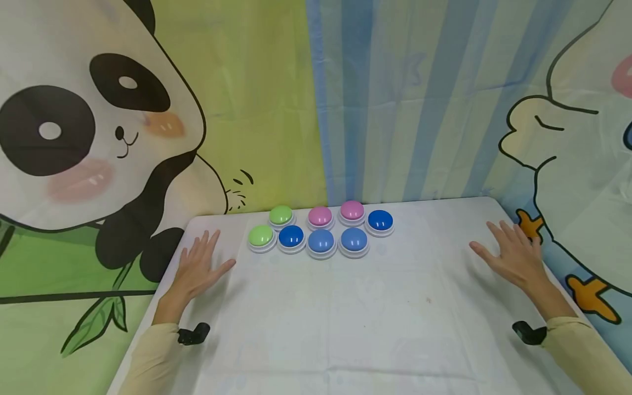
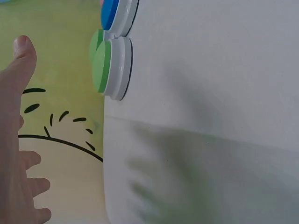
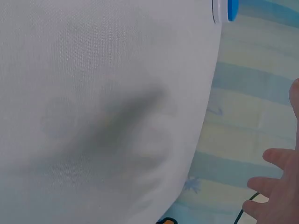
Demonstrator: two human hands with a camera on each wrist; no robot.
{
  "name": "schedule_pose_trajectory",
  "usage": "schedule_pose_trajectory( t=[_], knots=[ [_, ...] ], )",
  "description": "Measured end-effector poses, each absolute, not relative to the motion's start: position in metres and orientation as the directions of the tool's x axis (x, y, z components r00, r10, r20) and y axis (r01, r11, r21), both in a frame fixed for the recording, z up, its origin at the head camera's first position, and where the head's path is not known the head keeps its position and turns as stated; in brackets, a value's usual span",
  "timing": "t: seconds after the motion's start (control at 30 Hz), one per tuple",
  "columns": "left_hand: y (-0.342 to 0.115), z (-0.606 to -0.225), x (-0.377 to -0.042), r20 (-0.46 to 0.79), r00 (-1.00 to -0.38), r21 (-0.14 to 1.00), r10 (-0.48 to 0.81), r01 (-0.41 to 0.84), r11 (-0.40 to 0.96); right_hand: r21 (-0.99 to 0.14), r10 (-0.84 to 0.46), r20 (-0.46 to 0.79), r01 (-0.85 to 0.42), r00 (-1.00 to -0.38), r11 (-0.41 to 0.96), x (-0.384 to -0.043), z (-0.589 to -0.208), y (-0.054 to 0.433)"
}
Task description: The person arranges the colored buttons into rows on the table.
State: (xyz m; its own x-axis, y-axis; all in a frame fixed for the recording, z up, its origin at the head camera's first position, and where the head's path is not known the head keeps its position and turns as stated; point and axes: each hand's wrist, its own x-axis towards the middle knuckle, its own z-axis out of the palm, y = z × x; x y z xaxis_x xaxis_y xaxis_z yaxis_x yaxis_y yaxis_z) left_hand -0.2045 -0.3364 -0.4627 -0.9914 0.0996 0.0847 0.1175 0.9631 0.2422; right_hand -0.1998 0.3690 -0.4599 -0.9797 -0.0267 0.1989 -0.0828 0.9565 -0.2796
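Note:
My left hand is spread above the left side of the white table, holding nothing, its shadow falling on the cloth. Toward the right edge my right hand hovers the same way, fingers straight and thumb out. Between them, at the back, several round push buttons with white bases stand grouped in two rows. Nearest the left hand is a green button, with another green button behind it. Two pink buttons, dark blue buttons and lighter blue buttons make up the others. The left wrist view shows the green button side-on.
A white cloth covers the table. Behind it hang a curtain with a panda print and a blue striped curtain. Black wrist cameras are strapped at both sleeves.

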Motion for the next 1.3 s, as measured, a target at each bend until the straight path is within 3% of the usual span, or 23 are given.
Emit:
schedule_pose_trajectory(
  t=[0.23, 0.47, 0.67, 0.9, 1.1, 1.3],
  knots=[
    [-0.303, -0.458, -0.223, 0.089, -0.987, 0.223, 0.136, 0.153, 0.963, -0.295, -0.058, 0.195, -0.114, -0.979, 0.948, -0.210, -0.459, 0.335],
    [-0.227, -0.448, -0.252, 0.096, -0.959, 0.228, 0.268, 0.283, 0.932, -0.285, -0.157, 0.147, -0.193, -0.977, 0.939, -0.231, -0.450, 0.270],
    [-0.147, -0.451, -0.276, 0.084, -0.892, 0.190, 0.444, 0.451, 0.872, -0.269, -0.305, 0.113, -0.324, -0.946, 0.907, -0.249, -0.451, 0.201],
    [-0.075, -0.472, -0.300, 0.022, -0.761, 0.061, 0.648, 0.648, 0.759, -0.265, -0.515, 0.123, -0.528, -0.848, 0.807, -0.271, -0.465, 0.159],
    [-0.058, -0.489, -0.305, -0.023, -0.774, 0.058, 0.632, 0.631, 0.774, -0.399, -0.519, -0.012, -0.472, -0.855, 0.786, -0.277, -0.482, 0.145],
    [-0.050, -0.491, -0.308, -0.030, -0.784, 0.126, 0.620, 0.613, 0.780, -0.440, -0.475, -0.002, -0.425, -0.880, 0.791, -0.281, -0.490, 0.141]
  ],
)
